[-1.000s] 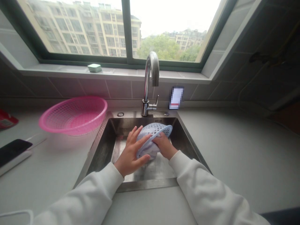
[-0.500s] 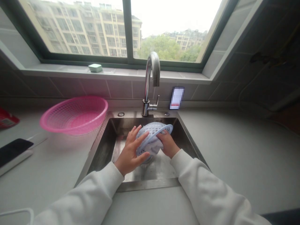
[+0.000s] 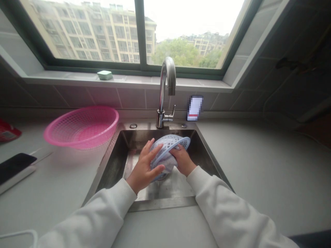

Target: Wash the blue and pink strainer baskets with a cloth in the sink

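A light blue plastic basket point(image 3: 168, 140) with a pattern of holes is tilted on its side above the sink point(image 3: 217, 165) floor, its opening facing right and toward me. My left hand point(image 3: 143, 169) holds it from the left, fingers spread along the side and thumb across the near rim. Inside the basket my right hand point(image 3: 184, 162) has its fingers closed on a pale, crumpled cloth point(image 3: 168, 164), pressing it to the wall. Some of the right fingertips are hidden in the cloth.
A chrome faucet point(image 3: 169, 75) arches over the back of the sink. The pink basket point(image 3: 80, 143) stands on the counter to the left, near a dark phone point(image 3: 17, 167) and a red packet point(image 3: 9, 131). Another phone point(image 3: 195, 107) leans against the back wall; green soap point(image 3: 104, 75) sits on the sill.
My right hand has shifted slightly left and down with the cloth along the basket's inner wall. The basket has turned a little; my left hand stays nearly still.
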`<state>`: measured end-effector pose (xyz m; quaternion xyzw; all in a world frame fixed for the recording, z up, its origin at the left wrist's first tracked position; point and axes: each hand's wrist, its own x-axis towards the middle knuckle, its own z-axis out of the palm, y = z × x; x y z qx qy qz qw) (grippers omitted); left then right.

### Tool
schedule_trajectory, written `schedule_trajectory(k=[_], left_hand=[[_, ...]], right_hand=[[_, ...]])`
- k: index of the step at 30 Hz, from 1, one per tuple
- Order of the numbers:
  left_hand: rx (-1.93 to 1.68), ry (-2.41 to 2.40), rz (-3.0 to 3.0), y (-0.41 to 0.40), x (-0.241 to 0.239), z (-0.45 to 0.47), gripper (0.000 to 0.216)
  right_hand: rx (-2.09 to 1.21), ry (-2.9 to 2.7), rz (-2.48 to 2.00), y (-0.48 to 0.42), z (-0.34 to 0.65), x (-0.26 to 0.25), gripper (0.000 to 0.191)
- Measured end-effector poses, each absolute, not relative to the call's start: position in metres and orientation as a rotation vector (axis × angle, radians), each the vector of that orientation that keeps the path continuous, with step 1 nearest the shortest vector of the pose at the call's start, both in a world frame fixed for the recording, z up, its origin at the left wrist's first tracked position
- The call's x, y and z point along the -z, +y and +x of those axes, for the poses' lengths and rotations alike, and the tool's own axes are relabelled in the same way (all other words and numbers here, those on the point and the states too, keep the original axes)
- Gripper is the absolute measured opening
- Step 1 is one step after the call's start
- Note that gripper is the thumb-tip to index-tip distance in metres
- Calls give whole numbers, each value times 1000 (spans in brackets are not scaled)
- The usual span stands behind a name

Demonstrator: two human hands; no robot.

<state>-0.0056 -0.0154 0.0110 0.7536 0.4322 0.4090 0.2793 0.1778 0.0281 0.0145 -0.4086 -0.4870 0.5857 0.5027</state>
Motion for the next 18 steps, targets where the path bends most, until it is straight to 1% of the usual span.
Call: schedule_trajectory(k=[4, 6, 9, 13, 15, 18], left_hand=[[-1005, 1078, 2025, -15, -11, -3, 69], [-1018, 1034, 2069, -16, -11, -5, 69], [-1113, 1055, 2062, -15, -11, -8, 75], [-1097, 1155, 1907, -15, -11, -6, 81], [-1068, 1140, 1876, -15, -11, -3, 77], [-1059, 1081, 1911, -17, -14, -2, 75]], right_hand=[[-1367, -1452, -919, 25, 169, -15, 24], [-1342, -1525, -903, 26, 167, -14, 22], [-1383, -1427, -975, 28, 172, -15, 17], [-1430, -1150, -982, 25, 177, -19, 23], [-1443, -1197, -959, 22, 174, -21, 24], [-1410, -1413, -931, 20, 168, -22, 18]])
